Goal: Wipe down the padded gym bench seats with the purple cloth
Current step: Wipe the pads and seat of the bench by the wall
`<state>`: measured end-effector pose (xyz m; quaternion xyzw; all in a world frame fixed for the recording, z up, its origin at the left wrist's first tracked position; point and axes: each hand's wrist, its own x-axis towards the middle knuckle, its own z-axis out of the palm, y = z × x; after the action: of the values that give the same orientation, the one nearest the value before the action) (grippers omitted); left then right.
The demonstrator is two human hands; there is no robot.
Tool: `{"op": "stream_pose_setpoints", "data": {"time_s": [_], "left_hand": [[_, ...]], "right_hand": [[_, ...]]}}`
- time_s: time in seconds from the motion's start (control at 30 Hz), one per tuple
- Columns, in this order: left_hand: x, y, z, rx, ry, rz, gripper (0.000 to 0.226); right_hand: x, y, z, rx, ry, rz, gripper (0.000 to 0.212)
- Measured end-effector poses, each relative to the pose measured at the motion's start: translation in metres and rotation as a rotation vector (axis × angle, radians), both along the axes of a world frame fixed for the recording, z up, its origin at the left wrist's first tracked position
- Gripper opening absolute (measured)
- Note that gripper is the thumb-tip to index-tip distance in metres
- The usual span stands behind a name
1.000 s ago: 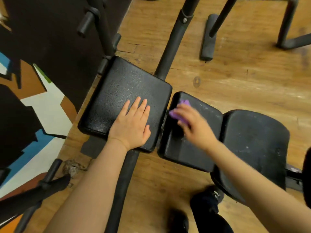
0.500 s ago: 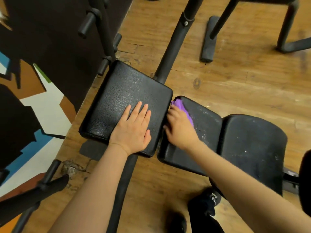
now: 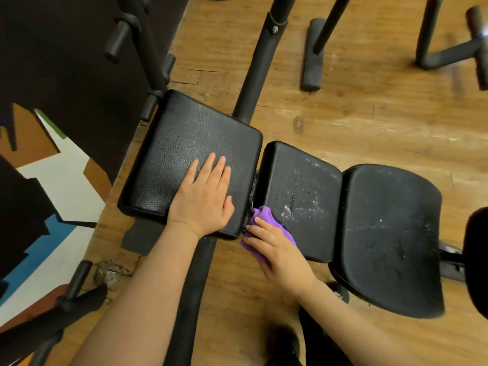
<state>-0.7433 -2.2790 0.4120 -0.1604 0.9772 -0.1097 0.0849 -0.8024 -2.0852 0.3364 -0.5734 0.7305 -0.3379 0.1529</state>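
Three black padded vinyl bench pads (image 3: 298, 191) sit over scuffed wood plank flooring (image 3: 369, 114); left hand (image 3: 203, 199) lies flat, holding nothing, right hand (image 3: 280, 252) presses the bunched purple cloth (image 3: 260, 216) on the speckled middle pad's near-left corner

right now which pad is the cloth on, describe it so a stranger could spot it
Start at the black gym bench on the wooden floor: three black pads sit in a row. The purple cloth is at the near left corner of the middle pad, under the right hand. It is the narrowest pad and carries the most white specks; the left hand rests flat on its larger neighbour.
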Motion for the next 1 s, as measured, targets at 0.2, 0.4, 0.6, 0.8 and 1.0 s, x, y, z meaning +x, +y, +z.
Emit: {"op": "stream_pose_setpoints", "data": {"time_s": [0.2,0.4,0.6,0.8,1.0], "left_hand": [[0.001,0.000,-0.002,0.002,0.020,0.001,0.064],[0.001,0.000,-0.001,-0.013,0.003,0.002,0.063],[-0.001,0.002,0.001,-0.018,0.005,-0.002,0.062],[-0.001,0.003,0.001,-0.017,-0.006,0.001,0.063],[0.001,0.003,-0.001,-0.018,0.012,-0.005,0.063]], "right_hand": [[-0.082,-0.034,0.017,-0.133,-0.249,-0.491,0.035],[-0.125,-0.090,0.000,0.057,-0.286,-0.586,0.048],[-0.078,-0.067,0.001,0.050,-0.218,-0.609,0.053],[0.017,-0.004,0.000,0.078,-0.260,-0.463,0.059],[0.031,0.017,-0.004,0.028,-0.251,-0.398,0.048]]}}
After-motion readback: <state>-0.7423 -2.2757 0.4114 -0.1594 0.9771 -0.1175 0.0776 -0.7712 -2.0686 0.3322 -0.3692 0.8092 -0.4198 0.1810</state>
